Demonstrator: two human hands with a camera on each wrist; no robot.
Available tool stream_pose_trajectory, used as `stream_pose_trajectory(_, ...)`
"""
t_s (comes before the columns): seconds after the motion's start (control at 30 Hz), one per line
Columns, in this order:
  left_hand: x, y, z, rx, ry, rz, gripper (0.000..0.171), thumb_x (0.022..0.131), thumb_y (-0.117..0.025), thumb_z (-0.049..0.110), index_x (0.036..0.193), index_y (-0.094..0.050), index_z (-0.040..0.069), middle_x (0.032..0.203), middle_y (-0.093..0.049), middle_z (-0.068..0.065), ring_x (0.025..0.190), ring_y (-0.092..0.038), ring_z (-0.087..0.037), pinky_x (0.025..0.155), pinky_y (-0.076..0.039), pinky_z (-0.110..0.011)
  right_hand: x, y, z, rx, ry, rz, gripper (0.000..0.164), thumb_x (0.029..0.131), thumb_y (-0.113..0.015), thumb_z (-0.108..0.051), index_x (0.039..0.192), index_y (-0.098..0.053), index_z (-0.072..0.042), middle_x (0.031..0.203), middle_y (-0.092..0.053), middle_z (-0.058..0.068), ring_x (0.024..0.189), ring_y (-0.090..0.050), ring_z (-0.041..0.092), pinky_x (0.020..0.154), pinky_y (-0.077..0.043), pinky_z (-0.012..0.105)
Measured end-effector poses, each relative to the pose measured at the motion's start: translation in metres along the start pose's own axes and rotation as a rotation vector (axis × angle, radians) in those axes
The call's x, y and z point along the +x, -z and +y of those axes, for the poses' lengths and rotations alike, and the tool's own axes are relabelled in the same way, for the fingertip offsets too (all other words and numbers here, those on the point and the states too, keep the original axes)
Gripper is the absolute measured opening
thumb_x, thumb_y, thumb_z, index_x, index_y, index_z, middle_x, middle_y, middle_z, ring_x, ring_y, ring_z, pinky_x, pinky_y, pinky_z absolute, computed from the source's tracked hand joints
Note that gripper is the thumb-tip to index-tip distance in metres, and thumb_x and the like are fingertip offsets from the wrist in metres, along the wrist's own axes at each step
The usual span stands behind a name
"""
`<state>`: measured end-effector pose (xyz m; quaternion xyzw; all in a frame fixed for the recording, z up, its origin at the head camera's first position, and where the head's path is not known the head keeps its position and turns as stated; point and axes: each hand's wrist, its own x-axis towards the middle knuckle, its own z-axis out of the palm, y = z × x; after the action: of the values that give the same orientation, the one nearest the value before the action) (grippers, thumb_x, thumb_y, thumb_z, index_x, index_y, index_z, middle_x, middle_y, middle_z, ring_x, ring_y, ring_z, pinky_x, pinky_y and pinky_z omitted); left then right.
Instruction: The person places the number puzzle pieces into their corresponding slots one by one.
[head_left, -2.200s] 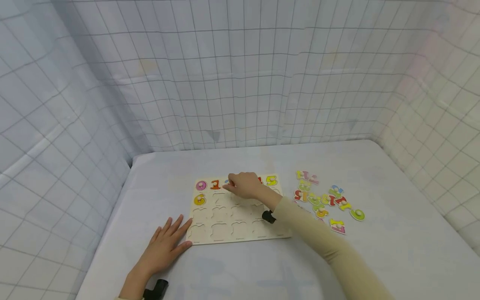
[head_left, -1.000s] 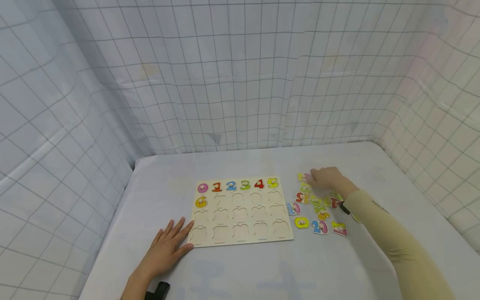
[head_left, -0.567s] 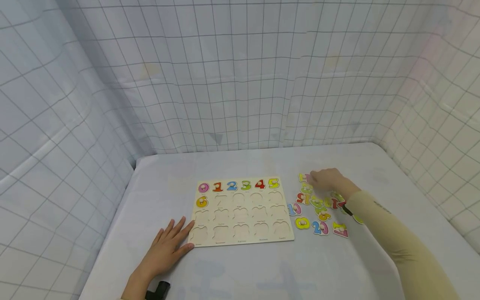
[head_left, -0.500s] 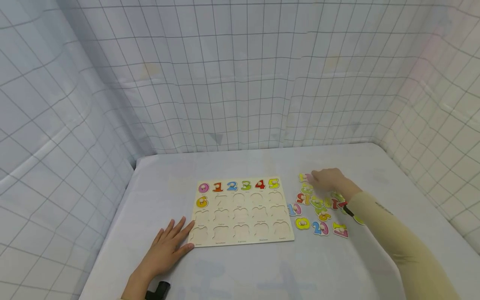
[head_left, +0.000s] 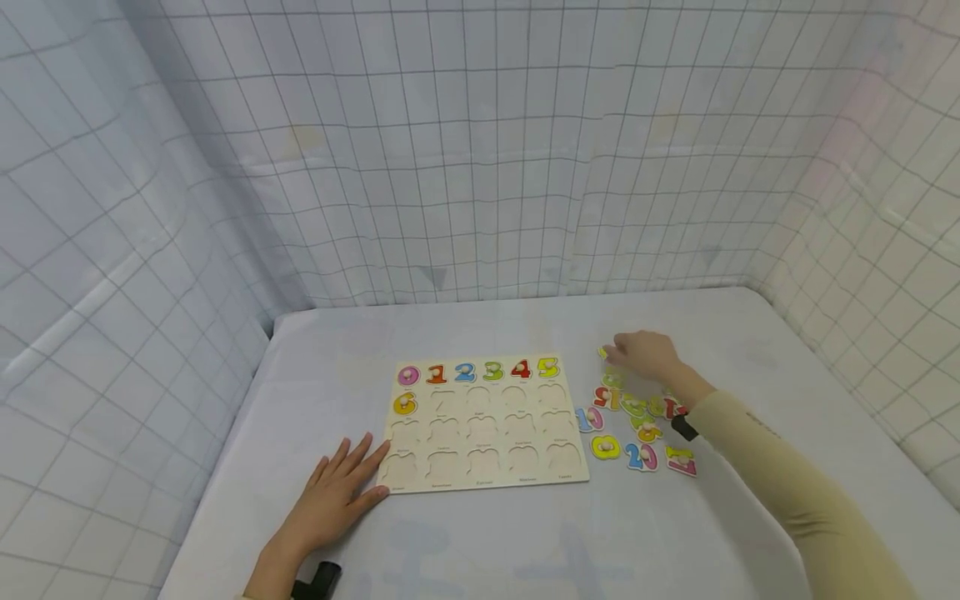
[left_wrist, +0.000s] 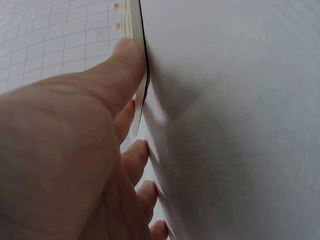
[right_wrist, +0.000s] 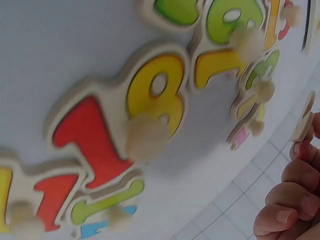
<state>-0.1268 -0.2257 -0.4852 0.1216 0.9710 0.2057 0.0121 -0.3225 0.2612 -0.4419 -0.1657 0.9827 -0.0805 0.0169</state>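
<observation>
A wooden number puzzle board (head_left: 487, 490) lies on the table with peg pieces 0 to 5 along its top row and a yellow 6 piece (head_left: 405, 404) below. My left hand (head_left: 326, 496) lies with fingers spread at the board's left edge, thumb on its lower corner (left_wrist: 135, 85). Over the loose number pieces to the right is my right hand (head_left: 645, 354). In the right wrist view its fingertips pinch a thin wooden number piece (right_wrist: 302, 122), seen edge-on and raised off the table. Its printed face is hidden.
Right of the board lie several loose pieces, among them a blue-and-pink 20 (head_left: 641, 456), a yellow 0-shaped piece (head_left: 605, 447) and a red-and-yellow 18 (right_wrist: 90, 135). A gridded white curtain (head_left: 480, 167) surrounds the table's back and sides.
My right hand went from the board's top row to the loose pieces, reached down at the pink piece there, and has now lifted slightly leftward with a piece. My left hand stays put.
</observation>
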Motion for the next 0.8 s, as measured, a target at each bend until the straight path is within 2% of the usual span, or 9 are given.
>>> stream_pose_trajectory(0.1,0.000,0.000,0.000,-0.004,0.001,-0.002,0.064,0.091,-0.053,0.055,0.146,-0.041,0.023,0.152,-0.030,-0.009,0.139,-0.017,-0.040,0.107,-0.009,-0.061,0.004,-0.003,-0.017,0.025,-0.035,-0.004,0.035,0.097,-0.051,-0.037,0.073,-0.054,-0.011,0.060,-0.051,0.000,0.056,-0.045,0.018,0.051,-0.036,0.030)
stream_pose_trajectory(0.2,-0.001,0.000,0.001,-0.004,-0.001,-0.002,0.064,0.091,-0.053,0.054,0.146,-0.041,0.023,0.152,-0.030,-0.009,0.139,-0.017,-0.040,0.107,-0.009,-0.061,0.007,-0.005,-0.035,0.055,-0.057,0.001,0.038,0.097,-0.051,-0.037,0.070,-0.056,-0.012,0.058,-0.052,-0.002,0.054,-0.046,0.017,0.049,-0.035,0.028)
stream_pose_trajectory(0.37,-0.001,0.001,0.001,-0.002,-0.002,0.001,0.064,0.091,-0.054,0.053,0.146,-0.041,0.023,0.152,-0.030,-0.009,0.139,-0.017,-0.040,0.107,-0.009,-0.061,0.014,-0.009,-0.070,0.099,-0.063,0.053,0.042,0.097,-0.051,-0.037,0.064,-0.056,-0.012,0.055,-0.054,-0.003,0.050,-0.045,0.016,0.044,-0.033,0.026)
stream_pose_trajectory(0.6,-0.003,0.003,0.003,-0.007,-0.001,0.001,0.063,0.091,-0.056,0.050,0.146,-0.041,0.022,0.152,-0.030,-0.010,0.139,-0.017,-0.041,0.107,-0.009,-0.061,0.024,-0.024,-0.126,0.113,0.026,0.151,0.046,0.097,-0.052,-0.035,0.055,-0.054,-0.015,0.050,-0.051,-0.005,0.045,-0.043,0.013,0.038,-0.031,0.025)
stream_pose_trajectory(0.8,-0.003,0.005,0.006,-0.007,-0.006,0.012,0.063,0.092,-0.056,0.049,0.145,-0.042,0.021,0.151,-0.031,-0.010,0.138,-0.018,-0.042,0.107,-0.010,-0.061,0.033,-0.038,-0.177,0.092,0.097,0.172,0.052,0.095,-0.055,-0.037,0.048,-0.047,-0.017,0.043,-0.041,-0.009,0.042,-0.036,0.009,0.038,-0.026,0.023)
